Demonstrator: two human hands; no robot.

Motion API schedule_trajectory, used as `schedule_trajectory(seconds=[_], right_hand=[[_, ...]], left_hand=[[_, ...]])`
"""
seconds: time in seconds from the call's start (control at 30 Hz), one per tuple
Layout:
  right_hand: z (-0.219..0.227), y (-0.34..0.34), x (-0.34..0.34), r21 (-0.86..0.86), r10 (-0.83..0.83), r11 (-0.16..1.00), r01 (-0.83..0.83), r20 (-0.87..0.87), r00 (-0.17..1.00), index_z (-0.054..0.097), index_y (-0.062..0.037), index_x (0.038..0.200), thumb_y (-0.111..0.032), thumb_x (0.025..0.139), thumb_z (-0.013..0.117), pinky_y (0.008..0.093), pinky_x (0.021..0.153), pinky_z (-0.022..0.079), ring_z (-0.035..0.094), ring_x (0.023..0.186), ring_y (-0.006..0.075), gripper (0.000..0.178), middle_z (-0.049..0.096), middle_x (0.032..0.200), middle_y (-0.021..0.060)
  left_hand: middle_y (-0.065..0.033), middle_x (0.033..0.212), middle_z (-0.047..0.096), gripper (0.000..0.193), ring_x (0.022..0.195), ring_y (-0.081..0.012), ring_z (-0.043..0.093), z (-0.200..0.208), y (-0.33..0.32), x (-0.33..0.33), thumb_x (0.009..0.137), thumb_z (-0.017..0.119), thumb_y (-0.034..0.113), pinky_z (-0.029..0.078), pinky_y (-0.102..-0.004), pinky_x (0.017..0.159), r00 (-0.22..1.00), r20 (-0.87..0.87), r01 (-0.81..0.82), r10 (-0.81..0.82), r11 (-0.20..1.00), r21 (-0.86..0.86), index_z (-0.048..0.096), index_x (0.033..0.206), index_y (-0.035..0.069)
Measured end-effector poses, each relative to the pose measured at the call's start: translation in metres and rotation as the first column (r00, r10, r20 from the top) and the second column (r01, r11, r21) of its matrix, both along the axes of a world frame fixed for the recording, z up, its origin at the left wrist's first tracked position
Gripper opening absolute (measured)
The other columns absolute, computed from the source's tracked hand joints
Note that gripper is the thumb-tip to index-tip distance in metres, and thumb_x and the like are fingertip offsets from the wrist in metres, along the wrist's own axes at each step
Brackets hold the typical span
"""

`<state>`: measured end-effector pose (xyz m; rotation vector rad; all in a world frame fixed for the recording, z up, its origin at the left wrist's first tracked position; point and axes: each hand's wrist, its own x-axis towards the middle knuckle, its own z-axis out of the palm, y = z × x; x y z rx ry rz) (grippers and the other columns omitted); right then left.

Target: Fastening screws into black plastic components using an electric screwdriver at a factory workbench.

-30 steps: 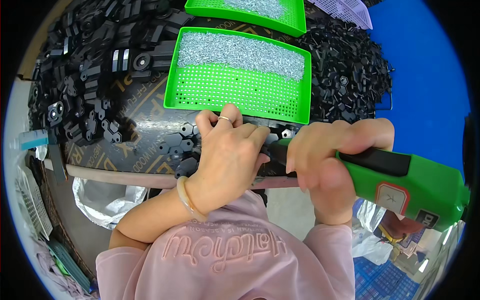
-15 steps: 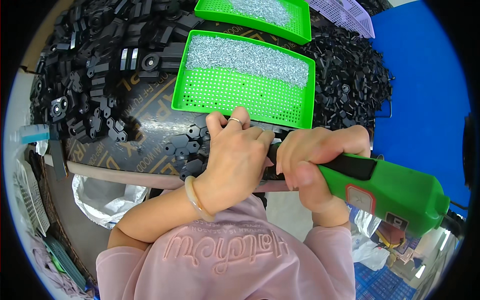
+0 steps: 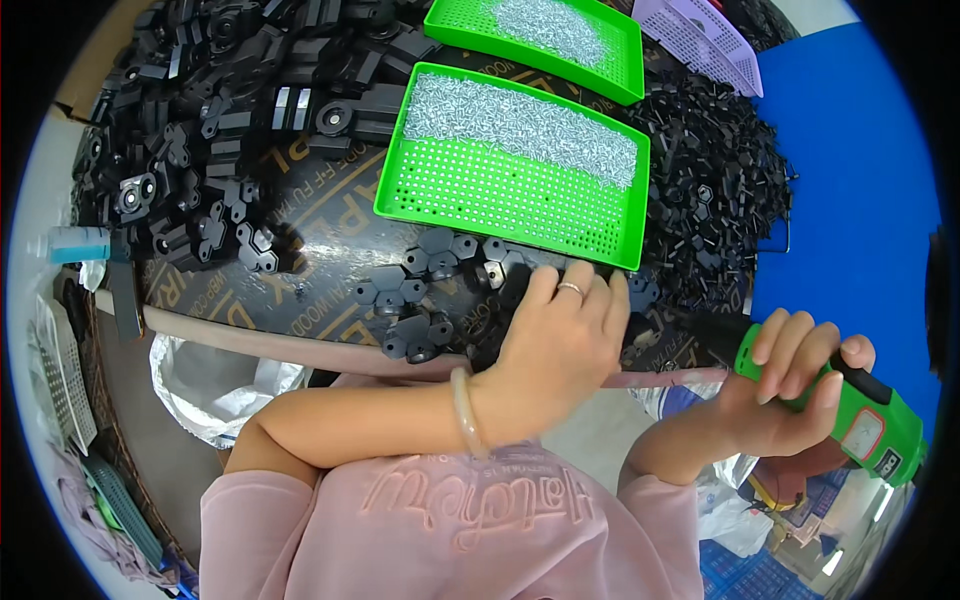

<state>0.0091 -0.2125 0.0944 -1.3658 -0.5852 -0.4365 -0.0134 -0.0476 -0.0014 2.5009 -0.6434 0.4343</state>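
Observation:
My right hand (image 3: 800,375) is closed round a green electric screwdriver (image 3: 885,430), whose black nose (image 3: 710,335) points left over the table edge. My left hand (image 3: 565,345), with a ring and a pale bangle, is curled down over the front of the table, just before the green tray's near edge. Its fingertips and whatever they grip are hidden under the hand. A dark part (image 3: 640,330) shows between this hand and the screwdriver's nose. Left of the hand lie several small black hexagonal plastic pieces (image 3: 390,285), some with metal inserts.
A perforated green tray (image 3: 470,205) holds small silvery screws (image 3: 520,120); another green tray (image 3: 630,65) stands behind it. Black plastic parts (image 3: 200,130) heap at left, smaller black pieces (image 3: 715,180) at right. A purple basket (image 3: 700,45) sits at the far right, beside a blue panel (image 3: 860,180).
The screwdriver has moved right and away from my left hand, its nose now in sight. My left hand has shifted right, uncovering more hexagonal pieces. The whole view has moved slightly.

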Motion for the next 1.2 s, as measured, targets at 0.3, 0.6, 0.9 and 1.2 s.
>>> schedule_trajectory(seconds=[0.3,0.6,0.9,1.2], right_hand=[[-0.016,-0.006,0.011,0.041,-0.044,0.998,0.046,-0.033,0.998,0.049,-0.0046,0.123,-0.017,0.099,0.056,0.031,0.052,0.043,0.046,0.051,0.0117,0.028,0.048,0.065,0.0005],[-0.032,0.023,0.05,0.07,-0.093,0.993,0.095,-0.031,0.995,0.047,-0.003,0.118,-0.012,0.095,0.059,0.0324,0.05,0.045,0.044,0.048,0.0144,0.027,0.048,0.064,0.0045],[-0.061,0.034,0.064,0.094,-0.113,0.987,0.128,-0.147,0.983,0.047,0.0003,0.114,-0.007,0.093,0.065,0.0319,0.05,0.046,0.047,0.047,0.014,0.028,0.052,0.064,0.0071],[-0.064,0.037,0.064,0.019,-0.192,0.98,0.197,-0.151,0.97,0.048,-0.0033,0.113,-0.002,0.089,0.055,0.0329,0.05,0.042,0.042,0.047,0.0144,0.024,0.045,0.061,0.0034]], left_hand=[[-0.006,0.096,0.057,0.049,0.09,-0.0277,0.053,0.044,0.109,0.006,0.055,0.086,0.016,0.044,-0.0398,0.079,0.929,-0.272,0.224,-0.252,0.966,-0.129,0.069,0.1,0.008],[-0.0047,0.093,0.054,0.048,0.094,-0.0252,0.051,0.016,0.092,-0.004,0.059,0.082,0.023,0.039,-0.0391,0.08,0.952,-0.164,0.272,-0.258,0.96,0.065,0.072,0.103,0.005],[-0.0073,0.105,0.056,0.058,0.094,-0.0266,0.051,0.019,0.064,-0.001,0.059,0.084,0.033,0.036,-0.0411,0.079,0.979,-0.157,0.118,-0.127,0.991,-0.063,0.068,0.108,0.006],[-0.007,0.118,0.064,0.066,0.099,-0.0252,0.051,0.005,0.059,-0.002,0.058,0.084,0.032,0.035,-0.0421,0.082,0.974,-0.131,0.192,-0.185,0.98,0.047,0.066,0.116,0.005]])
